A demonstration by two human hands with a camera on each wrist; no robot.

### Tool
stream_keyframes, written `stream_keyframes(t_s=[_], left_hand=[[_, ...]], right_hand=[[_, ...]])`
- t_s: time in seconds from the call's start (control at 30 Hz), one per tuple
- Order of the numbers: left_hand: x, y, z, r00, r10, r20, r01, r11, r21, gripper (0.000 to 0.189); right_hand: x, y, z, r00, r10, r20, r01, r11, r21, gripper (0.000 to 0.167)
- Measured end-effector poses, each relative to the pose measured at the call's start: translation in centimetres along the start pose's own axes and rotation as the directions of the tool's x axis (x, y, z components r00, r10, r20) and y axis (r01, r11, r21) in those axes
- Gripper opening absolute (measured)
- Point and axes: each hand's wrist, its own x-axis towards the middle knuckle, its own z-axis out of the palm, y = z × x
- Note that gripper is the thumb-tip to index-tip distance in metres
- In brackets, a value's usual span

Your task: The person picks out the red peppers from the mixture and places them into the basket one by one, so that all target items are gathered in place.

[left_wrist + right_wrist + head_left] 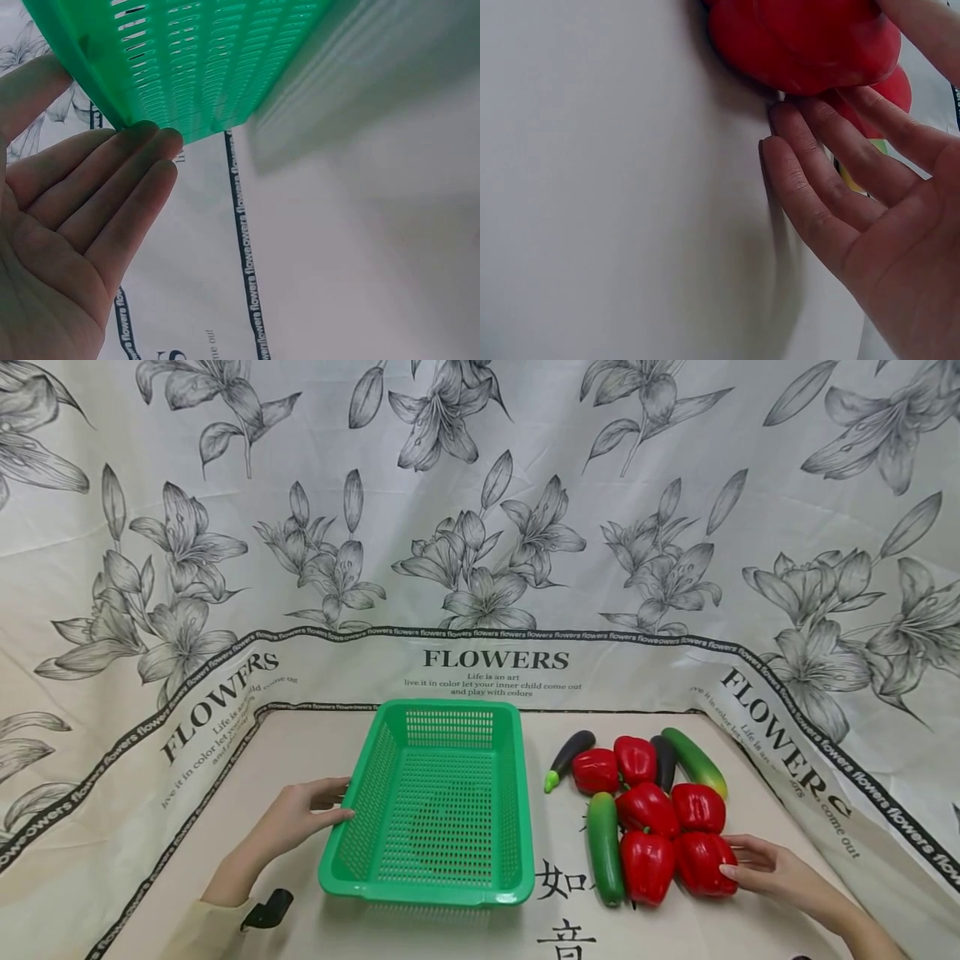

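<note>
A green plastic basket [431,896] with slotted walls stands on the table, nothing inside it. My left hand [303,814] is at its left rim, thumb at the edge and fingers extended against the outer side; the left wrist view shows these fingers [112,187] nearly straight. At the right, my right hand [776,872] reaches the nearest right red bell pepper [705,864], thumb and extended fingers on either side. In the right wrist view, the straight fingers [817,165] lie beside and under the pepper [802,45], the lower ones apart from it.
Several other red bell peppers [648,868] cluster right of the basket. Around them lie a green cucumber [604,852], another cucumber [693,760] and dark eggplants [572,752]. A flower-printed cloth [487,560] rises behind and at both sides of the table.
</note>
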Motion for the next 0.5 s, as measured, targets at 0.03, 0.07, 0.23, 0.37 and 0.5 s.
stream_keyframes(t_s=[0.03,0.07,0.23,0.37,0.5], left_hand=[[0.00,0.00,-0.01,1.000,-0.002,0.000,0.002,1.000,0.003,0.056],[0.00,0.00,-0.03,1.000,0.003,0.001,-0.003,1.000,0.004,0.056],[0.00,0.11,-0.15,1.000,0.015,0.000,-0.015,1.000,-0.003,0.055],[0.01,0.18,-0.23,1.000,0.020,-0.004,-0.020,1.000,-0.010,0.055],[0.03,0.15,-0.27,1.000,0.023,-0.004,-0.023,1.000,-0.010,0.055]], right_hand=[[0.00,0.01,-0.03,1.000,-0.003,0.006,0.003,1.000,0.005,0.066],[0.04,0.00,-0.05,1.000,0.001,0.011,-0.001,1.000,0.010,0.066],[0.14,-0.16,-0.09,0.999,0.016,0.033,-0.018,0.999,0.045,0.066],[0.09,-0.42,-0.05,0.999,0.013,0.048,-0.015,0.998,0.058,0.066],[0.17,-0.54,-0.08,0.998,0.027,0.053,-0.030,0.998,0.064,0.065]])
